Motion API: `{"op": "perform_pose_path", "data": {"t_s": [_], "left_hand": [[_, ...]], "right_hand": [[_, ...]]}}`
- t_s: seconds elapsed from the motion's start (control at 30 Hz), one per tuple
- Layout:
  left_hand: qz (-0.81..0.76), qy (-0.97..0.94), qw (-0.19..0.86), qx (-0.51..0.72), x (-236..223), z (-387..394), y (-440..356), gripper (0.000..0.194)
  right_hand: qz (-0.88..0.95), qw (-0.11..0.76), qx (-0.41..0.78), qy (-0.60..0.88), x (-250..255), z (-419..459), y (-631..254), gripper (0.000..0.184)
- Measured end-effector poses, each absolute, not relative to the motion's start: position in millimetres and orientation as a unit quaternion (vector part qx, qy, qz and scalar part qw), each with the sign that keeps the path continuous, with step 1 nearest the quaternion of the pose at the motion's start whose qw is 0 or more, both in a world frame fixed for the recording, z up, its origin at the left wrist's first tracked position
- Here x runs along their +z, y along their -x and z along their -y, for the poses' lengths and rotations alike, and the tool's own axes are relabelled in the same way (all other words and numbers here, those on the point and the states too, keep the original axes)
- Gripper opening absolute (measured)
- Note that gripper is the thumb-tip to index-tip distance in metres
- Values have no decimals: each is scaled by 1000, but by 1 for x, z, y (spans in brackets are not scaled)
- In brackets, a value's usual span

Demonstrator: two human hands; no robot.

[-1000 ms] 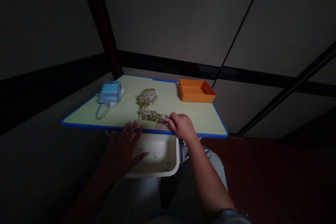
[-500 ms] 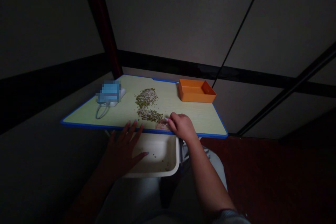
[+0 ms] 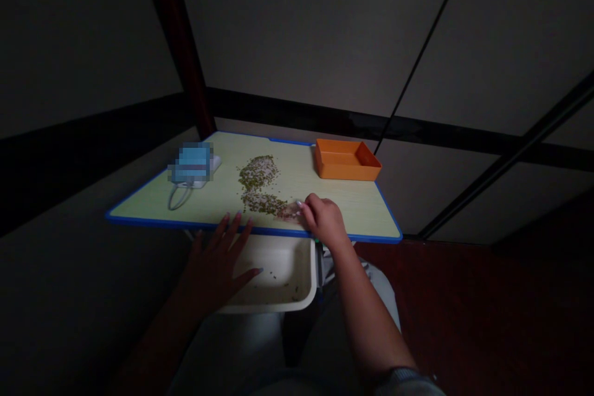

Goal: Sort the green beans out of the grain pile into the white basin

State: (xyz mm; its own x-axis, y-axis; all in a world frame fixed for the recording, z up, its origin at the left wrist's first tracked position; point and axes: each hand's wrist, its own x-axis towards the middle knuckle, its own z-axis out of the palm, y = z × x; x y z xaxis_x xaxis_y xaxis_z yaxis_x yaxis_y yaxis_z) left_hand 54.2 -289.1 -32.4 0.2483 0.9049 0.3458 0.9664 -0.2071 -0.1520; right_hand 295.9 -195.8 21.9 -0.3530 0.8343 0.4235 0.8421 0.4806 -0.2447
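A patch of small greenish and whitish grains [image 3: 262,182] lies spread over the middle of the pale table top [image 3: 223,198]. At its lower right end is my right hand [image 3: 325,219], its fingers curled and closed. Whatever the fingertips may hold is too small to make out. A faint reddish smear shows on the table beside those fingertips. My left hand [image 3: 218,263] is open with fingers spread, its fingertips at the table's front edge and its thumb over a white bin [image 3: 304,304]. Nothing is in the left hand.
An orange open box [image 3: 348,172] stands at the back right of the table. At the left lies a white device [image 3: 199,184] with a looped cable and a blurred blue top. Several dark specks lie inside the bin. Walls close in behind and left.
My right hand has shifted slightly right and away from the front edge, with its fingertips drawn a little off the grains. My left hand stays in place.
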Motion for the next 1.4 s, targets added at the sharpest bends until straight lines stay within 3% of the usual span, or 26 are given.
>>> {"op": "perform_pose_path", "data": {"t_s": [0.17,0.4,0.6,0.77,0.97,1.4], "left_hand": [[617,768,158,-71,-31,289,-54,79],[612,768,172,-78,-32,289,-51,79],[601,773,186,-83,-36,288,-47,78],[599,776,182,-75,-37,287,-45,79],[597,781,171,-67,-37,287,-41,80],[622,762,174,-56,-30,293,-48,73]], "right_hand": [[771,329,70,541,23,185,-303,34],[783,245,42,570,45,152,-323,25],[810,321,288,397,34,135,-332,29],[798,336,358,349,23,147,-328,31],[804,331,336,363,26,151,-328,28],[823,296,129,466,22,144,-329,21]]}}
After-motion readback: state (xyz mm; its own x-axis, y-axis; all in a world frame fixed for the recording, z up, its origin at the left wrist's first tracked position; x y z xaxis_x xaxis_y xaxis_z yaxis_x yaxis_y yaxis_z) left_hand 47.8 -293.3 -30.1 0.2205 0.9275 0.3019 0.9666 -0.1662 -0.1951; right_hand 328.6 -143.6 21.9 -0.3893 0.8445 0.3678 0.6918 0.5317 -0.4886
